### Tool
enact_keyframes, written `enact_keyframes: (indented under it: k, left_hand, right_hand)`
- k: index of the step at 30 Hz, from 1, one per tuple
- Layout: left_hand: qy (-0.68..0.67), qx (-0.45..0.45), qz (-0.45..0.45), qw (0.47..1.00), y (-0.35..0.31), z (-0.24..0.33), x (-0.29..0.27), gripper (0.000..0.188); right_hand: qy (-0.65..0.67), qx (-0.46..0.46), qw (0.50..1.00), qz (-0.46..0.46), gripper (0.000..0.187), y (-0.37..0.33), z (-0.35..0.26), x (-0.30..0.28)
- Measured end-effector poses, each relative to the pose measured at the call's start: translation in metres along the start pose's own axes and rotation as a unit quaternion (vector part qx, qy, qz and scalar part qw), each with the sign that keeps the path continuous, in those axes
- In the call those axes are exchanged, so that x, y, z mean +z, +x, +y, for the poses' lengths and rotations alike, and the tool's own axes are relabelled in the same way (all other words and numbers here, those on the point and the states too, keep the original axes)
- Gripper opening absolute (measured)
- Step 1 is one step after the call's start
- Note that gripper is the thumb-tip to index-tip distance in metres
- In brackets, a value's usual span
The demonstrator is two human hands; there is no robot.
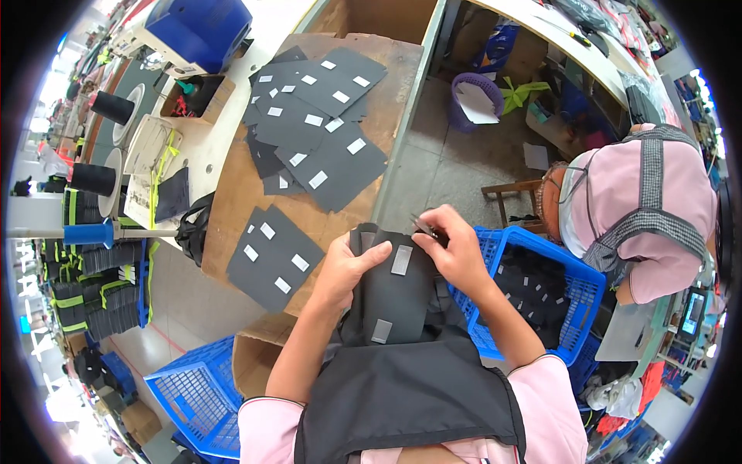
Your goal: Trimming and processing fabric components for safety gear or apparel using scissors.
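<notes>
Dark fabric panel (390, 290) lay steadied under the pressing left hand (345, 267) at centre frame while the right hand (457, 251) pinched small snips (424, 227).

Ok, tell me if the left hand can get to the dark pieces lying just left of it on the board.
Probably yes. The left hand rests on the dark fabric piece held over the lap, and the nearest dark pieces lie flat on the brown board right beside it, with nothing standing between them.

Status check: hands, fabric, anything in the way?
Left hand grips dark fabric piece. Right hand pinches small snips at its top edge. Nothing blocking.
</notes>
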State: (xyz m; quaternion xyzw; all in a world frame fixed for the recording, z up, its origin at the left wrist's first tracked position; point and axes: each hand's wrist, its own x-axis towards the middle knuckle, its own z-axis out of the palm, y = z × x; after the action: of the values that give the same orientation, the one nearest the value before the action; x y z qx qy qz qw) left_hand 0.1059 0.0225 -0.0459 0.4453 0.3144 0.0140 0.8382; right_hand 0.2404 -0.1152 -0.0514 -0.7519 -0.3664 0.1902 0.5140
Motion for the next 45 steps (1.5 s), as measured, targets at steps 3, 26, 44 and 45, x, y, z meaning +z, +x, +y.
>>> enact_keyframes:
  k: [3,26,44,45]
  left_hand:
    - [-0.042,0.018,0.051,0.998,-0.003,0.001,0.004,0.021]
    - [-0.051,0.126,0.389,0.911,-0.044,-0.012,-0.124,0.045]
    - [0.239,0.232,0.394,0.856,0.033,-0.079,-0.154,0.047]
    - [0.003,0.165,0.313,0.935,0.043,-0.069,-0.134,0.048]
  right_hand:
    - [-0.130,-0.073,0.985,0.086,0.023,-0.015,-0.029,-0.006]
    - [-0.039,0.107,0.993,-0.012,0.037,0.018,0.058,0.041]
    - [-0.240,-0.138,0.953,-0.125,0.019,0.092,0.107,0.161]
    - [-0.134,-0.135,0.980,-0.062,0.014,0.090,0.108,0.154]
